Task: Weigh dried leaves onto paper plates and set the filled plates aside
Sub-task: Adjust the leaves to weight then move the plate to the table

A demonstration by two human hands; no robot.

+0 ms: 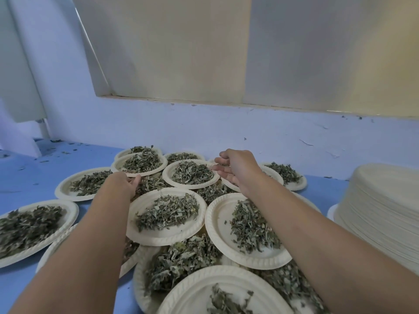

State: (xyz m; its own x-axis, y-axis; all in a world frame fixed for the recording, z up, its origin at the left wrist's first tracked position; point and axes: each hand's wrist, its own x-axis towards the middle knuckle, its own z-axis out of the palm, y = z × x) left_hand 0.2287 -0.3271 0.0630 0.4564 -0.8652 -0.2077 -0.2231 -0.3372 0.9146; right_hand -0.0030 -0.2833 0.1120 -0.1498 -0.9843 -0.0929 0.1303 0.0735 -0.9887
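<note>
Head view: left grip [127,182] at plate [117,166] rim, right grip [235,169] loosely open

On the table [27,177], filled paper plates [167,216] are lying overlapped in a cluster, each one carrying dried leaves [192,173]. A stack of empty plates [381,209] is standing to their right, and the wall [204,128] is rising just behind.
</note>
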